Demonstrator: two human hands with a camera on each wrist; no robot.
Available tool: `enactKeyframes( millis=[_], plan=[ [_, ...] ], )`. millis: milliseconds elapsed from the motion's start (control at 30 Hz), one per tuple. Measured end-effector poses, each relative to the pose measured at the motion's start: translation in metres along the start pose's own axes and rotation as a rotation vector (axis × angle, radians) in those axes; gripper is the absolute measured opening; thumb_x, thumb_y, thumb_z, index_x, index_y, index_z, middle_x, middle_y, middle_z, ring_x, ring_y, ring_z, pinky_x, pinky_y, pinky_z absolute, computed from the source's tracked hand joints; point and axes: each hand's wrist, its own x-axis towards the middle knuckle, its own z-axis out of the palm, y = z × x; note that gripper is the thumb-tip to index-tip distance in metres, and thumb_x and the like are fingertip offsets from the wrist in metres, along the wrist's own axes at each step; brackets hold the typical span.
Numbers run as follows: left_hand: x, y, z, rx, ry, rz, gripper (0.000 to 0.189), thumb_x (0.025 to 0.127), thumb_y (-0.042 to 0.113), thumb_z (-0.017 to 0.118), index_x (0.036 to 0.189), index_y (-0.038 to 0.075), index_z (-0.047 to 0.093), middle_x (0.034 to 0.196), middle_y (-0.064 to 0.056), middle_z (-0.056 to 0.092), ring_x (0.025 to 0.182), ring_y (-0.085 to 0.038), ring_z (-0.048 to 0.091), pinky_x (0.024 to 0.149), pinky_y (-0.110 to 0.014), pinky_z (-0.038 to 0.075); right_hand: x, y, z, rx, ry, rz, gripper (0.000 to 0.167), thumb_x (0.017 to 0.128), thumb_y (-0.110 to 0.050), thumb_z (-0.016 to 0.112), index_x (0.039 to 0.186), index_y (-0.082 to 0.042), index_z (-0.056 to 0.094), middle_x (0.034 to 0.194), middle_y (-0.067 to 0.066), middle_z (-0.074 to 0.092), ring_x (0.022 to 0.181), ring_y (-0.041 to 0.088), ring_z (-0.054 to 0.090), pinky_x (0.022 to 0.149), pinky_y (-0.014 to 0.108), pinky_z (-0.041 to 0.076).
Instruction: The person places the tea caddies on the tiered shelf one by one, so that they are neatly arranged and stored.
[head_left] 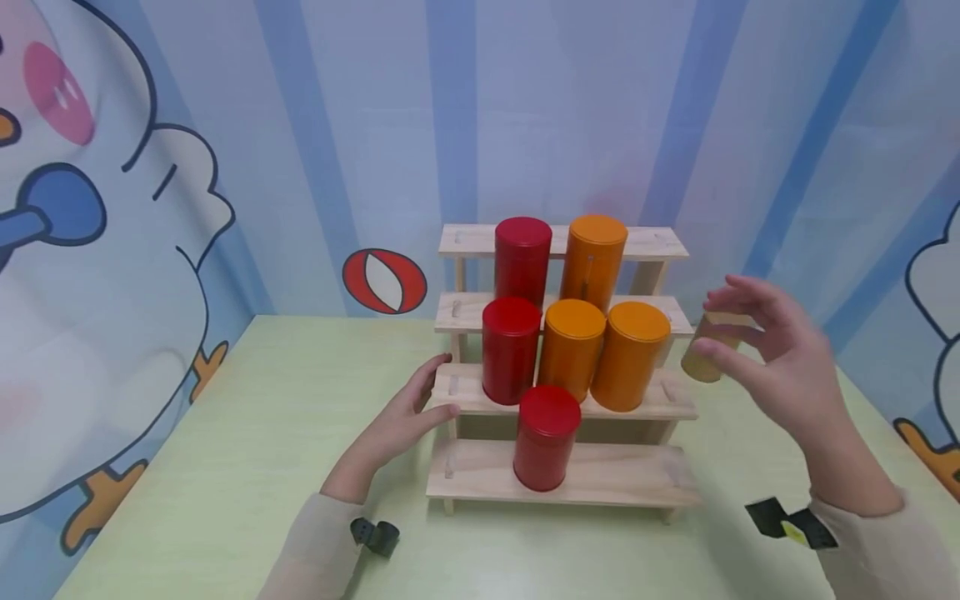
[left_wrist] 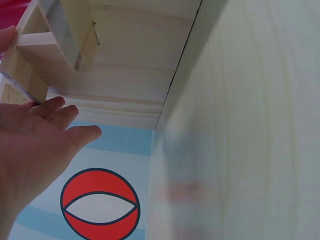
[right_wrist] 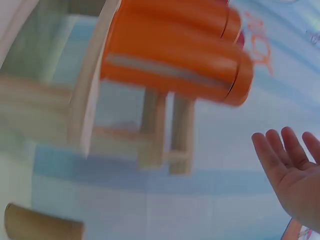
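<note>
A tiered wooden rack (head_left: 480,471) holds red and orange lidded canisters. On its lowest step stands a red canister (head_left: 546,442). One step up are another red canister (head_left: 510,354) and two orange canisters, the right one (head_left: 630,358) nearest my right hand. My left hand (head_left: 397,425) grips the left end of that step, thumb at its front edge and fingers behind; the left wrist view shows these fingers (left_wrist: 62,117) beside the wood. Right of the rack, my right hand (head_left: 787,367) hangs in the air, empty, fingers spread. A tan cylinder (right_wrist: 42,225) appears apart from it in the right wrist view.
Farther up the rack stand a red canister (head_left: 522,258) and an orange canister (head_left: 596,258). The pale green table (head_left: 300,400) reaches back to a striped blue backdrop (head_left: 375,125) printed with cartoon figures. In the head view the tan cylinder overlaps my right fingers.
</note>
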Motion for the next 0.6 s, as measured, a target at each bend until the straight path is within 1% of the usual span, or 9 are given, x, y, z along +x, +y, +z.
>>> enactKeyframes(
  millis=[100,233,400,500,600],
  plan=[
    [0.0,-0.002,0.0,0.003,0.002,0.004,0.078,0.093,0.025,0.064,0.154,0.014,0.018,0.161,-0.008,0.017,0.148,-0.03,0.013,0.116,-0.053,0.02,0.006,0.019,-0.01,-0.052,0.02,0.045,0.065,0.08,0.017,0.065,0.139,-0.006,0.047,0.116,-0.011,0.06,0.104,0.002,0.058,0.086,0.007,0.046],
    [0.0,-0.002,0.0,0.004,-0.001,0.008,0.078,0.093,0.024,0.064,0.154,0.013,0.017,0.161,-0.009,0.017,0.148,-0.031,0.013,0.116,-0.053,0.02,0.01,0.043,-0.021,-0.14,0.034,0.154,0.063,0.085,0.006,0.067,0.142,-0.009,0.044,0.115,-0.019,0.056,0.103,-0.004,0.055,0.084,0.003,0.044],
    [0.001,-0.002,0.0,0.008,0.003,-0.002,0.08,0.092,0.027,0.065,0.154,0.015,0.017,0.161,-0.007,0.017,0.148,-0.029,0.014,0.117,-0.052,0.02,0.017,0.068,-0.032,-0.196,0.055,0.282,0.061,0.091,-0.011,0.066,0.146,-0.011,0.039,0.112,-0.023,0.053,0.104,-0.008,0.05,0.081,0.001,0.043],
    [0.001,-0.002,0.0,0.01,0.006,0.0,0.079,0.092,0.026,0.065,0.154,0.014,0.017,0.161,-0.007,0.018,0.148,-0.029,0.014,0.117,-0.052,0.019,0.022,0.082,-0.037,-0.219,0.077,0.352,0.063,0.091,-0.02,0.066,0.147,-0.013,0.038,0.111,-0.025,0.051,0.104,-0.009,0.048,0.081,0.001,0.043],
    [0.001,-0.002,0.0,0.011,0.006,0.002,0.08,0.092,0.026,0.064,0.154,0.013,0.017,0.161,-0.007,0.017,0.148,-0.029,0.014,0.117,-0.052,0.02,0.027,0.097,-0.041,-0.236,0.091,0.408,0.066,0.091,-0.026,0.067,0.148,-0.014,0.036,0.111,-0.026,0.05,0.104,-0.008,0.048,0.083,0.004,0.044]
  ],
)
